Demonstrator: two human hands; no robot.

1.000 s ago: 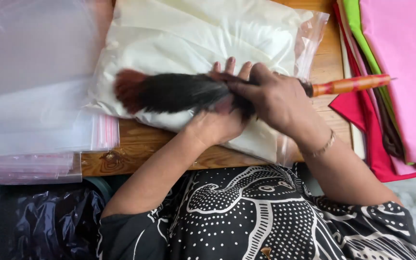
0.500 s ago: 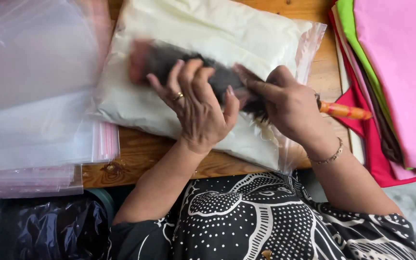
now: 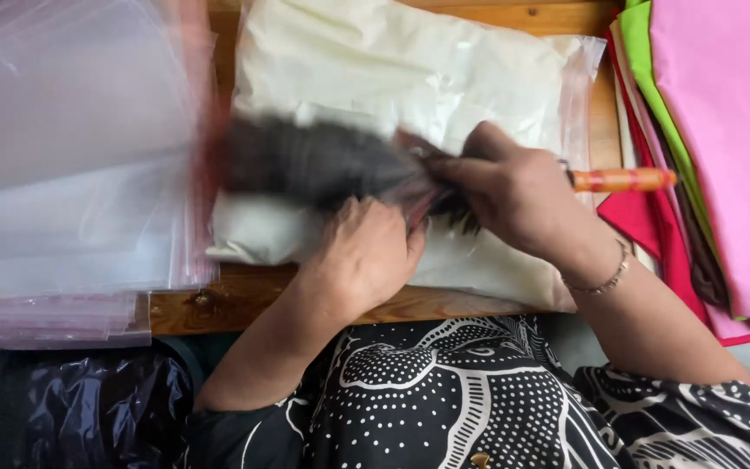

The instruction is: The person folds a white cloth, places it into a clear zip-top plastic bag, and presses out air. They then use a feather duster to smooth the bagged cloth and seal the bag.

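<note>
Feathers of a dark duster (image 3: pixel 323 165) lie blurred across a bagged cream cloth (image 3: pixel 392 78) on the desk (image 3: pixel 219 304). The right hand (image 3: pixel 514 200) has its fingers (image 3: pixel 466 169) clamped on the duster where the feathers meet the orange handle (image 3: pixel 622 180). The left hand (image 3: pixel 366 252) rests curled on the feather base, fingers together and folded under; whether they pinch anything I cannot tell. Risks, as I judge them: a hard pull could bend or snap quills; loose fluff could catch on the bag; the handle could snag the stacked felt sheets (image 3: pixel 722 130) just beside it; a wide sweep could push the clear bags (image 3: pixel 71 174) at the left out of their pile.
</note>
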